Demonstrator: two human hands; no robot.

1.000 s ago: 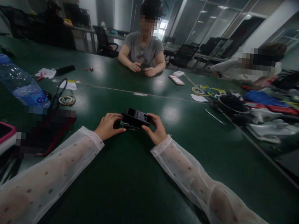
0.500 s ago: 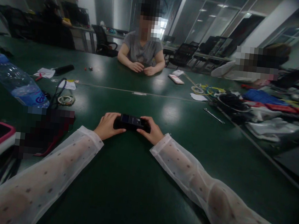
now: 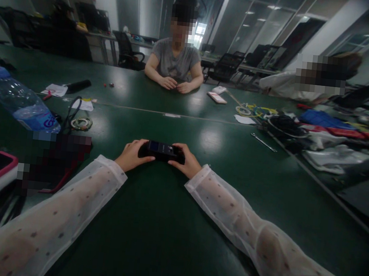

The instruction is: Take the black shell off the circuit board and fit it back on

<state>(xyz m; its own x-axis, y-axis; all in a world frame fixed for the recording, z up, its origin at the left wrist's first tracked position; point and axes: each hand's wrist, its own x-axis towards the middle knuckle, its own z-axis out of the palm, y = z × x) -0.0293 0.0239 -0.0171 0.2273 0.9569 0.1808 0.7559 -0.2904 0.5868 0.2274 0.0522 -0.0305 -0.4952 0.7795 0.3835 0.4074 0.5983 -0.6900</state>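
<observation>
The left hand (image 3: 132,155) and right hand (image 3: 187,160) grasp opposite ends of the black device (image 3: 161,149), which could tip toward the tabletop (image 3: 155,223) if one loosens.

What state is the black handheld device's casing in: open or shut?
Looks shut: the black handheld device, held between the left hand and right hand, shows no exposed innards. Too dark to tell if latched.

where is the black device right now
In the head view, the black device is near the centre, held between the person's left hand and right hand, nearer than the table seam.
</observation>
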